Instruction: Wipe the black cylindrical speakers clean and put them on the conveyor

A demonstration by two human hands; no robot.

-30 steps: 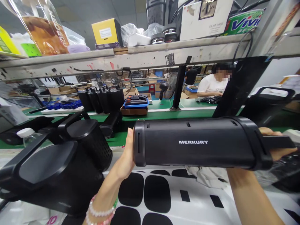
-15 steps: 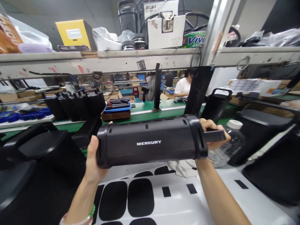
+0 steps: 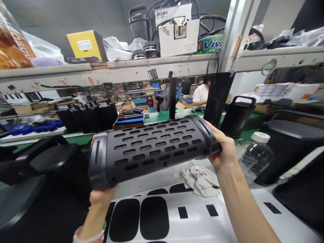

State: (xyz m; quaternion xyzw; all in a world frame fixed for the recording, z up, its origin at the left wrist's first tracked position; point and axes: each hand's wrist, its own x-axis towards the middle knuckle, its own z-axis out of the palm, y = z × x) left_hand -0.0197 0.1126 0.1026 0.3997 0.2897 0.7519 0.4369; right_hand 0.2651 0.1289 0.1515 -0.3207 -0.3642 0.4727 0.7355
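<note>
A long black slotted housing (image 3: 154,145) lies sideways between my two hands, its face with rows of oblong slots turned toward me. At its left end, my left hand (image 3: 97,194) grips from below and behind, and most of its fingers are hidden. My right hand (image 3: 225,145) is closed around the right end, where a handle was visible earlier. Beneath the housing is a white sheet (image 3: 194,229) with black rounded shapes (image 3: 154,217) on it. A crumpled pale cloth (image 3: 201,180) rests on the bench near my right forearm.
Black housings with handles (image 3: 54,157) crowd the left, and others (image 3: 291,138) stand at right. A clear bottle with a white cap (image 3: 259,153) is beyond my right hand. Behind are a blue tray (image 3: 130,118), an overhead shelf (image 3: 126,69) and a seated person (image 3: 201,94).
The housing has been rolled over: the smooth face with the MERKURY lettering is turned away and the slotted face shows. Both hands have shifted their grip; the left end tilts lower.
</note>
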